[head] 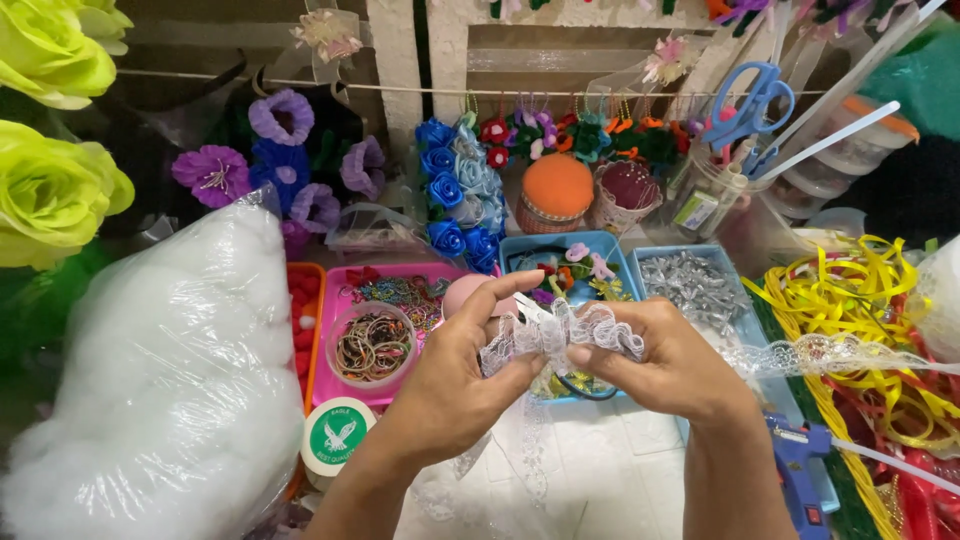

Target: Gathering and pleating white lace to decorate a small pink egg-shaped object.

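Both hands work a strip of white lace ribbon (560, 330), gathering it into tight ruffled folds held in the air above the white tiled counter (610, 470). The left hand (455, 385) pinches the bunched end, its fingers (505, 292) clenched on the folds with the thumb pressed up from below. The right hand (675, 365) grips the other side of the gather, fingers closed on the lace. As a judgement, the pleating looks partly done: a short, dense cluster of ruffles sits between the two hands, while a long ungathered length runs flat off to the right, over the tangle of yellow ribbon (850, 320), and leaves the picture. Another loose tail hangs below the left hand toward the counter.

Just behind the hands lie a pink plastic tray (335, 330) holding a clear round cup of coloured elastic bands (372, 345), and a blue plastic tray (612, 262) of small fabric flowers. A large clear bag of white stuffing (170, 380) fills the left side. A blue glue gun (800, 460) lies near the right forearm.

Whether thread or a needle holds the folds cannot be seen; the fingers cover the middle of the gather. The far end of the lace is cut off at the right edge, and the pink rounded object behind the left hand is too hidden to name.
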